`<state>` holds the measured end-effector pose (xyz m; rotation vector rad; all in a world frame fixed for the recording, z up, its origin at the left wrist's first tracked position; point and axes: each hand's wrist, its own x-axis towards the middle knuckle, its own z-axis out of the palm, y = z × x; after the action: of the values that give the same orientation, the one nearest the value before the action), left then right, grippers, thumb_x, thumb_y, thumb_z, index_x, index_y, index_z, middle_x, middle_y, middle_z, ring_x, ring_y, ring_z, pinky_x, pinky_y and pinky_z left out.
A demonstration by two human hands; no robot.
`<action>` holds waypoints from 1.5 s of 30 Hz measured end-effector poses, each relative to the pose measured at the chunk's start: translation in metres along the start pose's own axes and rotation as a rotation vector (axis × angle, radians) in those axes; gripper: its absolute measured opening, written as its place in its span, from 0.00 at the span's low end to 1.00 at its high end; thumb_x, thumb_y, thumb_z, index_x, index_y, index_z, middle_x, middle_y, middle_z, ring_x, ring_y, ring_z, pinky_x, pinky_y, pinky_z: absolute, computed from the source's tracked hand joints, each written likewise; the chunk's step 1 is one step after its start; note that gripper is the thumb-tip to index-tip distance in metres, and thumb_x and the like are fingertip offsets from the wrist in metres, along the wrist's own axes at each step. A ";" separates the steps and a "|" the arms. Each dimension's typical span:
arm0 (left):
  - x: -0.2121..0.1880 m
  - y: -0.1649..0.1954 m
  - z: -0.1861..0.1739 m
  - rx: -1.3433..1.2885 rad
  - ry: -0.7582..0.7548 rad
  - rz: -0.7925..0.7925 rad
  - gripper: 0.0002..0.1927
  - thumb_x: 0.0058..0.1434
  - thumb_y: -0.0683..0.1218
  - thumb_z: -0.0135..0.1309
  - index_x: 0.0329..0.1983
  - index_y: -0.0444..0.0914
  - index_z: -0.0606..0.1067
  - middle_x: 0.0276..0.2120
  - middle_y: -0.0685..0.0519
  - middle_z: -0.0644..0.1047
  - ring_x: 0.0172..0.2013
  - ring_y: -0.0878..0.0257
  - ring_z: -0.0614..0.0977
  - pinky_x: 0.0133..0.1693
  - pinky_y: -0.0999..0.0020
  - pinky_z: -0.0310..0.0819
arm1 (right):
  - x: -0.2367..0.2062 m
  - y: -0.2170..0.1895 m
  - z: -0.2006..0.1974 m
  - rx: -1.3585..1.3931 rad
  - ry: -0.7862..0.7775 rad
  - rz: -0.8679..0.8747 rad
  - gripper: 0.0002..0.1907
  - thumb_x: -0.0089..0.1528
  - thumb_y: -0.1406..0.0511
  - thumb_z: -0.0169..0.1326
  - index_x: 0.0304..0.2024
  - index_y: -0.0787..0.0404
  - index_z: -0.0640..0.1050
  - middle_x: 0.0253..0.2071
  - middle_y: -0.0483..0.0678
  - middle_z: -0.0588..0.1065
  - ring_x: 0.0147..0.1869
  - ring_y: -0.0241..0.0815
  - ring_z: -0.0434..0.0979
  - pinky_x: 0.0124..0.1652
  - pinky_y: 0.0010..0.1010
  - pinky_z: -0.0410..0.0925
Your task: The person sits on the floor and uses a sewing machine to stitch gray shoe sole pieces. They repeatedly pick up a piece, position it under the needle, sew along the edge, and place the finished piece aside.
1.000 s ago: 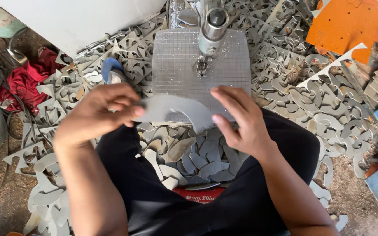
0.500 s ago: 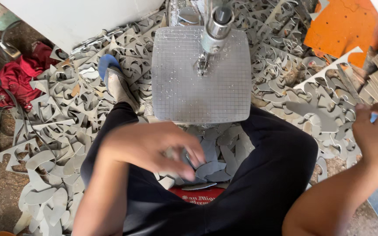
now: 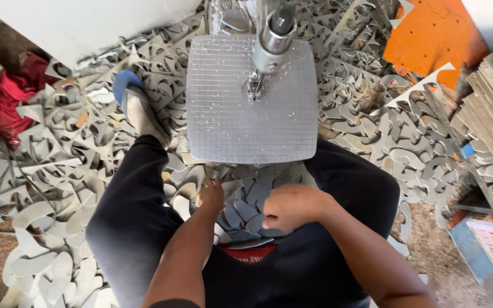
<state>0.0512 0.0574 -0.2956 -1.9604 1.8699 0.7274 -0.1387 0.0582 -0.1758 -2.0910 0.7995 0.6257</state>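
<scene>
Grey cut pieces (image 3: 246,211) lie heaped between my knees, just under the near edge of the saw table (image 3: 223,131), and both my hands are down among them. My left hand (image 3: 210,195) reaches into the pile with its fingers pointing down and away, touching the pieces; I cannot tell whether it grips one. My right hand (image 3: 290,206) rests just beside it, fingers curled into a loose fist on top of the pile, and whether it holds anything is hidden. My black trousers (image 3: 126,222) frame the heap on both sides. Beyond the hands the metal table stands bare but for pale dust, with the blade (image 3: 254,85) rising near its far middle. My sandalled foot (image 3: 138,108) sits left of the table on grey offcuts (image 3: 58,171). Farther off, a red cloth (image 3: 1,97) lies left, an orange board (image 3: 429,40) right.
</scene>
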 end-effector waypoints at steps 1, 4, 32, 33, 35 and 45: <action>0.001 -0.002 0.002 -0.048 -0.006 -0.022 0.29 0.61 0.49 0.57 0.65 0.40 0.67 0.58 0.38 0.71 0.49 0.40 0.82 0.40 0.46 0.83 | 0.001 0.003 -0.002 0.003 0.011 0.013 0.18 0.62 0.55 0.54 0.27 0.63 0.79 0.27 0.55 0.77 0.35 0.58 0.78 0.37 0.48 0.69; 0.000 -0.001 -0.007 -0.100 0.024 -0.108 0.24 0.69 0.48 0.52 0.67 0.40 0.67 0.56 0.37 0.73 0.47 0.39 0.83 0.41 0.44 0.82 | 0.005 0.010 -0.011 0.026 0.041 0.066 0.18 0.61 0.54 0.54 0.28 0.62 0.79 0.26 0.55 0.77 0.35 0.57 0.78 0.37 0.48 0.69; -0.024 0.053 -0.051 0.390 -0.340 0.447 0.16 0.58 0.53 0.61 0.48 0.44 0.83 0.48 0.47 0.81 0.50 0.51 0.84 0.46 0.57 0.79 | -0.016 0.056 -0.023 0.186 0.257 0.133 0.19 0.63 0.53 0.54 0.48 0.56 0.82 0.43 0.49 0.83 0.48 0.47 0.83 0.48 0.34 0.72; -0.034 0.060 -0.067 0.408 -0.349 0.517 0.16 0.59 0.53 0.61 0.47 0.43 0.83 0.46 0.46 0.82 0.48 0.51 0.84 0.46 0.56 0.79 | -0.023 0.056 -0.026 0.235 0.237 0.061 0.19 0.63 0.53 0.55 0.49 0.57 0.81 0.45 0.49 0.83 0.49 0.46 0.83 0.48 0.34 0.73; -0.058 0.064 -0.102 0.347 -0.322 0.649 0.16 0.59 0.55 0.60 0.44 0.42 0.83 0.41 0.46 0.83 0.45 0.50 0.85 0.45 0.55 0.79 | -0.040 0.059 -0.036 0.323 0.212 -0.080 0.21 0.62 0.54 0.57 0.51 0.61 0.80 0.48 0.50 0.82 0.50 0.44 0.83 0.47 0.33 0.74; -0.074 -0.001 -0.166 -1.054 0.276 0.732 0.07 0.66 0.39 0.60 0.46 0.35 0.80 0.34 0.51 0.84 0.32 0.66 0.82 0.35 0.70 0.77 | -0.050 0.066 -0.012 0.812 1.062 -0.281 0.12 0.65 0.70 0.58 0.51 0.68 0.80 0.42 0.46 0.79 0.43 0.31 0.77 0.45 0.22 0.70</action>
<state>0.0739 0.0238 -0.1181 -1.8463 2.7503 2.0825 -0.2179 0.0332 -0.1692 -1.5839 1.0306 -0.9299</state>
